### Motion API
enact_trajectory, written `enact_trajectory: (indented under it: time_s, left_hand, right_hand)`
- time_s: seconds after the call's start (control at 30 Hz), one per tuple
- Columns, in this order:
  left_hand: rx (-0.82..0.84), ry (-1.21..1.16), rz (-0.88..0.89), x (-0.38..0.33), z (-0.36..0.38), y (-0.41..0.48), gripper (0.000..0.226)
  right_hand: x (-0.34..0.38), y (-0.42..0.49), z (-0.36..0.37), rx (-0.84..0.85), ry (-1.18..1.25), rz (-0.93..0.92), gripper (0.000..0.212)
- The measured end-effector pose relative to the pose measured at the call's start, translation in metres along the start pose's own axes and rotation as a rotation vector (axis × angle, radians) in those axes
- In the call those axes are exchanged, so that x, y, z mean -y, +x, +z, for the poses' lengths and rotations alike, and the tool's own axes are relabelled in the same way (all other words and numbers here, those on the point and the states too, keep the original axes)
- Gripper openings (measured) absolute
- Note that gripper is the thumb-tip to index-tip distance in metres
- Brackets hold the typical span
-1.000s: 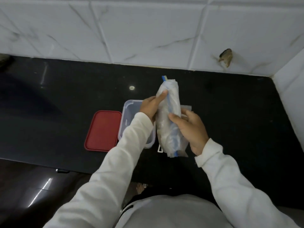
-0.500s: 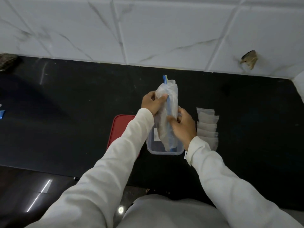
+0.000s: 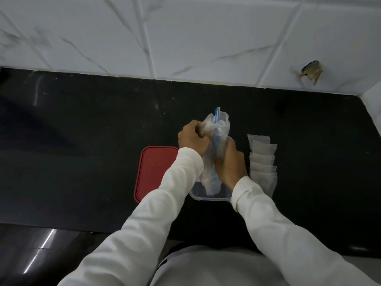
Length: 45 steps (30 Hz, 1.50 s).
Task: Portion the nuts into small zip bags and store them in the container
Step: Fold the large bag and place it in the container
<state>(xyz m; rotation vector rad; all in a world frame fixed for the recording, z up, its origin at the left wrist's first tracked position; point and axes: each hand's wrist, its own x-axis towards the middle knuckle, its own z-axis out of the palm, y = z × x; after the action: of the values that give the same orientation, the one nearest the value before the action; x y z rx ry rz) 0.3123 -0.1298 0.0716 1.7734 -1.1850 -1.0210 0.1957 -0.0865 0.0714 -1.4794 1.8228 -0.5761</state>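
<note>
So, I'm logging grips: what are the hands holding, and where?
The large zip bag: left hand grips its upper part, right hand its middle.

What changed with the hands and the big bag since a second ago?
The left hand and right hand closed tighter round the large clear plastic zip bag with a blue seal, bunching it over the clear plastic container. The red rectangular lid and the container stayed on the black counter.

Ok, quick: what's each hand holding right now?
Left hand: closed, gripping the big plastic bag.
Right hand: closed, gripping the same bag.
</note>
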Motion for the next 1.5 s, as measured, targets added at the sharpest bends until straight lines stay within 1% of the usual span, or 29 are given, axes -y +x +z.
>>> enact_trajectory:
  time_s: [0.1, 0.2, 0.3, 0.4, 0.5, 0.57, 0.63, 0.7, 0.73, 0.8, 0.87, 0.93, 0.97, 1.03, 1.07, 1.1, 1.17, 1.2, 1.27, 1.3, 1.37, 1.43, 1.5]
  left_hand:
    - [0.055, 0.087, 0.043, 0.002, -0.006, 0.003, 0.018]
    - [0.113, 0.191, 0.070, 0.002, -0.011, 0.007, 0.017]
    - [0.163, 0.298, 0.160, 0.001, -0.014, 0.009, 0.017]
    - [0.215, 0.490, 0.216, 0.000, -0.014, 0.008, 0.017]
    - [0.270, 0.745, 0.282, -0.002, -0.010, 0.004, 0.013]
    - [0.314, 0.934, 0.327, -0.006, -0.006, -0.001, 0.007]
    - [0.342, 1.064, 0.331, -0.008, -0.001, -0.003, 0.011]
    - [0.349, 1.096, 0.318, -0.010, 0.004, -0.005, 0.016]
    - [0.342, 1.068, 0.308, -0.010, 0.005, -0.007, 0.017]
    - [0.284, 0.945, 0.288, -0.008, 0.007, -0.014, 0.019]
    - [0.214, 0.809, 0.288, 0.001, 0.006, -0.026, 0.024]
    - [0.216, 0.741, 0.316, 0.010, 0.006, -0.038, 0.030]
    - [0.253, 0.738, 0.322, 0.014, 0.006, -0.042, 0.038]
    - [0.335, 0.814, 0.316, 0.017, 0.006, -0.047, 0.055]
    - [0.351, 0.874, 0.325, 0.017, 0.007, -0.048, 0.061]
    - [0.358, 0.926, 0.340, 0.017, 0.006, -0.049, 0.067]
    - [0.387, 1.014, 0.379, 0.018, 0.008, -0.052, 0.076]
    - [0.414, 1.070, 0.396, 0.020, 0.010, -0.053, 0.078]
    - [0.483, 1.202, 0.399, 0.024, 0.014, -0.057, 0.078]
    - [0.518, 1.269, 0.385, 0.027, 0.015, -0.059, 0.079]
    - [0.560, 1.374, 0.361, 0.031, 0.017, -0.062, 0.075]
    - [0.586, 1.424, 0.358, 0.031, 0.017, -0.060, 0.070]
    - [0.607, 1.411, 0.352, 0.027, 0.016, -0.059, 0.069]
  right_hand:
    - [0.000, 0.005, -0.002, -0.048, 0.039, -0.041, 0.058]
    - [0.002, 0.010, -0.006, -0.082, 0.111, -0.116, 0.068]
    - [0.000, 0.010, -0.007, -0.114, 0.088, -0.199, 0.065]
    - [-0.005, 0.009, -0.004, -0.129, -0.066, -0.230, 0.056]
    - [-0.007, 0.008, -0.002, -0.121, -0.266, -0.251, 0.048]
    - [-0.007, 0.010, -0.001, -0.073, -0.452, -0.251, 0.047]
    - [-0.005, 0.012, -0.001, -0.004, -0.542, -0.228, 0.045]
    - [-0.002, 0.013, -0.001, 0.051, -0.570, -0.197, 0.039]
    - [-0.001, 0.014, -0.001, 0.087, -0.583, -0.188, 0.036]
    - [0.000, 0.015, -0.005, 0.134, -0.621, -0.211, 0.037]
    - [-0.001, 0.015, -0.007, 0.159, -0.598, -0.208, 0.039]
    - [-0.003, 0.013, -0.006, 0.141, -0.575, -0.254, 0.038]
    - [-0.004, 0.010, -0.006, 0.107, -0.592, -0.293, 0.039]
    - [-0.011, 0.006, -0.004, 0.072, -0.617, -0.359, 0.054]
    - [-0.015, 0.005, -0.003, 0.050, -0.605, -0.409, 0.061]
    - [-0.019, 0.003, -0.003, 0.060, -0.598, -0.456, 0.062]
    - [-0.022, 0.003, -0.004, 0.180, -0.649, -0.450, 0.061]
    - [-0.024, 0.004, -0.003, 0.279, -0.706, -0.409, 0.065]
    - [-0.026, 0.006, -0.002, 0.364, -0.871, -0.376, 0.070]
    - [-0.025, 0.005, 0.000, 0.378, -0.969, -0.388, 0.070]
    - [-0.024, -0.001, 0.006, 0.395, -1.078, -0.408, 0.066]
    - [-0.020, -0.005, 0.006, 0.439, -1.035, -0.385, 0.056]
    - [-0.014, -0.006, -0.002, 0.512, -0.959, -0.390, 0.045]
